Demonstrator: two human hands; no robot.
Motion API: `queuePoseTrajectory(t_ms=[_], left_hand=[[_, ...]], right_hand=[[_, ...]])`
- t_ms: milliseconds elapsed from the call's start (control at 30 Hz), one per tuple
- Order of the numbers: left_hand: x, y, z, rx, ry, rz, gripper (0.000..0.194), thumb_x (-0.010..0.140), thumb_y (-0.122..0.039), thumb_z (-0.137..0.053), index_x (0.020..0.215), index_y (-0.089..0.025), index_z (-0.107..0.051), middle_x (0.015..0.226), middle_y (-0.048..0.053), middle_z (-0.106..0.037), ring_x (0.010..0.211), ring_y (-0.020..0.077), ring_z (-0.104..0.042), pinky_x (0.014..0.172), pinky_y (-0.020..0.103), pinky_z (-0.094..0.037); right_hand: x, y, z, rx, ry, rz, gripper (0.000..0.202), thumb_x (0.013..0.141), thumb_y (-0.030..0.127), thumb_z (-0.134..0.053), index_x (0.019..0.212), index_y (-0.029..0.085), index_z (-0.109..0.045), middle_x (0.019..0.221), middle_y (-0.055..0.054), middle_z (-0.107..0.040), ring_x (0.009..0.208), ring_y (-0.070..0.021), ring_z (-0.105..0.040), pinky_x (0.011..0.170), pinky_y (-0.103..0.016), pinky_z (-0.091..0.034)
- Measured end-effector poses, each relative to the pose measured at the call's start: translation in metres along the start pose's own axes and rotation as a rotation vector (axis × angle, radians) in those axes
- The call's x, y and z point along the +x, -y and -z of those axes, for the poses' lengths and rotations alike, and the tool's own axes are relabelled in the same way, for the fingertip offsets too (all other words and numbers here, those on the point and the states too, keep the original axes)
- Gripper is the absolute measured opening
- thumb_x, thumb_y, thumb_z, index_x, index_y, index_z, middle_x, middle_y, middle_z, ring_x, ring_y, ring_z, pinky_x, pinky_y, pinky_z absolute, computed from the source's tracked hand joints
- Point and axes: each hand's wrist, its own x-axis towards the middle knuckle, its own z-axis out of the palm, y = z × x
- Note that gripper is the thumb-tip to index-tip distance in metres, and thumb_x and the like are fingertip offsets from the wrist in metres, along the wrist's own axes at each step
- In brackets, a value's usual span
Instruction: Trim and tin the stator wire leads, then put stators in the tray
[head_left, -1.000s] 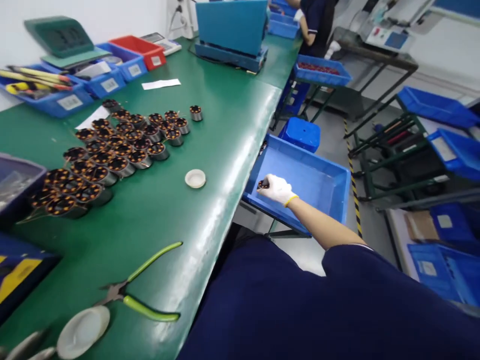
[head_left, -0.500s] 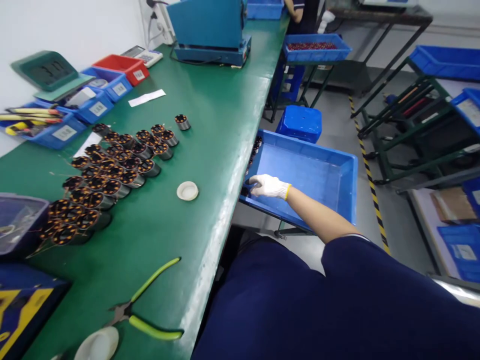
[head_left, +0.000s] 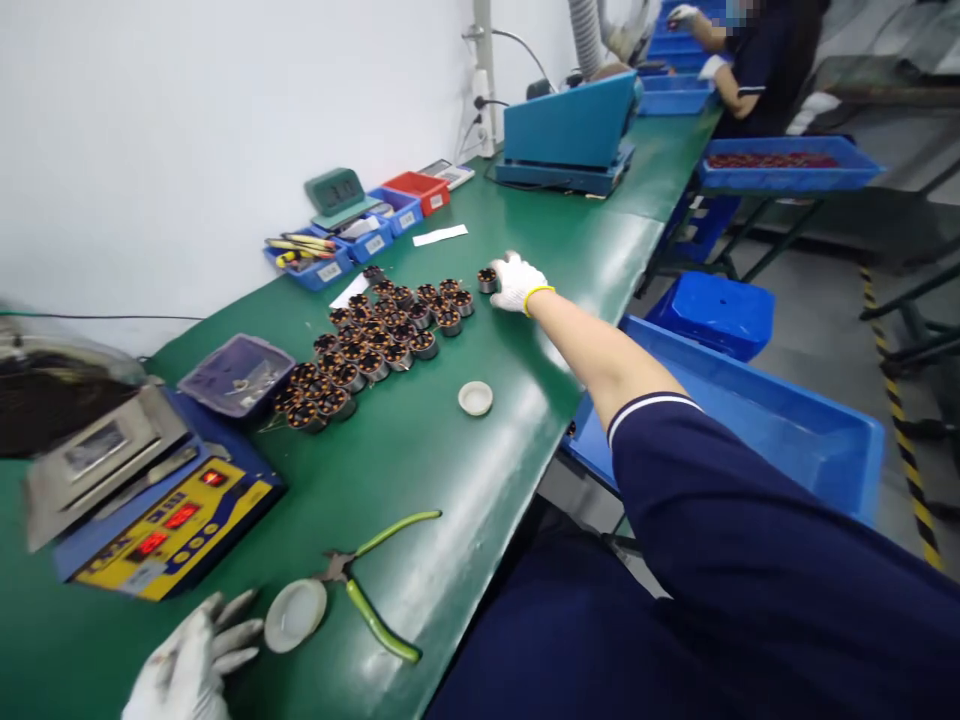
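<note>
Along the glossy green table [head_left: 427,450], under a smooth white wall [head_left: 187,130], the gloved left hand [head_left: 189,655] spreads its fingers beside a round pale dish [head_left: 295,616]; orange-topped metal cylinders [head_left: 373,364] cluster; a lone cylinder [head_left: 487,282] stands upright at the gloved right hand [head_left: 519,284], its grip unclear to me; a blue plastic tray [head_left: 750,400] sits beyond.

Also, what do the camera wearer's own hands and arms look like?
Right hand: white fabric glove with yellow cuff edge; bare forearm, short navy sleeve with white hem stripe. Left hand: white fabric glove, greyish fingers; cuff and sleeve out of view.
</note>
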Motion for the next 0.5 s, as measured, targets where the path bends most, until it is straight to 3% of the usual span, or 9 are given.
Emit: queuePoseTrajectory(t_ms=[133,333,500], left_hand=[[-0.003,-0.01,0.002,-0.148,0.003,0.109,0.041,0.08,-0.062,-0.07,0.102,-0.027,-0.068,0.092,-0.001,-0.078,0.075,0.0224,-0.073,0.058,0.028,-0.061],[-0.009,-0.017,0.0,-0.147,0.001,0.134,0.043,0.079,-0.054,-0.071,0.105,-0.02,-0.069,0.104,0.009,-0.076,0.077,0.0228,-0.071,0.059,0.029,-0.059],[-0.014,-0.02,0.0,-0.217,-0.025,0.122,0.037,0.082,-0.046,-0.068,0.106,-0.017,-0.066,0.103,0.012,-0.074,0.077,0.0209,-0.069,0.062,0.029,-0.058]], right_hand=[[0.009,0.008,-0.017,-0.048,0.023,-0.062,0.06,0.084,0.035,-0.075,0.137,0.013,-0.057,0.136,-0.022,-0.055,0.119,-0.0375,-0.063,0.102,-0.054,-0.051],[-0.004,0.01,-0.021,-0.109,-0.026,-0.063,0.055,0.085,0.038,-0.074,0.132,0.015,-0.058,0.137,-0.02,-0.052,0.121,-0.0359,-0.058,0.103,-0.052,-0.049],[-0.011,0.02,-0.019,-0.093,-0.003,-0.104,0.047,0.084,0.035,-0.072,0.125,0.013,-0.062,0.126,-0.019,-0.061,0.111,-0.0335,-0.063,0.098,-0.05,-0.052]])
